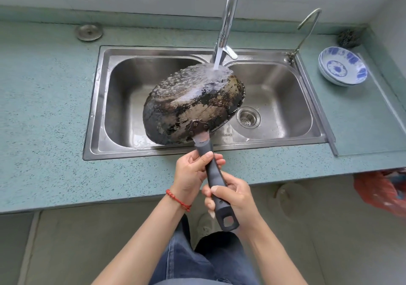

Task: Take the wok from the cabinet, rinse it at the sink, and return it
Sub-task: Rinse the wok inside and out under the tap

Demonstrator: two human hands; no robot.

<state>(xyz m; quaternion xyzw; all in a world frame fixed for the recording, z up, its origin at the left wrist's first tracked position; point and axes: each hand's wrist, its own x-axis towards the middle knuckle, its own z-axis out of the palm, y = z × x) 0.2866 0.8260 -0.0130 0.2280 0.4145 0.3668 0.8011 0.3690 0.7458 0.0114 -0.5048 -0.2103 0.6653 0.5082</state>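
Observation:
A blackened wok (193,106) is held upside down and tilted over the double steel sink (114,100), its scorched underside facing me. Water streams from the tall chrome faucet (228,16) onto the wok's far edge and spreads over the bottom. Its long dark grey handle (216,181) points back toward me. My left hand (193,175) grips the handle close to the pan, a red bracelet on that wrist. My right hand (232,197) grips the handle lower down, just above its hanging hole.
Blue-and-white bowls (342,68) are stacked on the teal counter (44,109) right of the sink. A thin second tap (306,32), a dark scrubber (349,37) and a round metal cap (89,32) sit at the back. A red bag (382,190) hangs below right.

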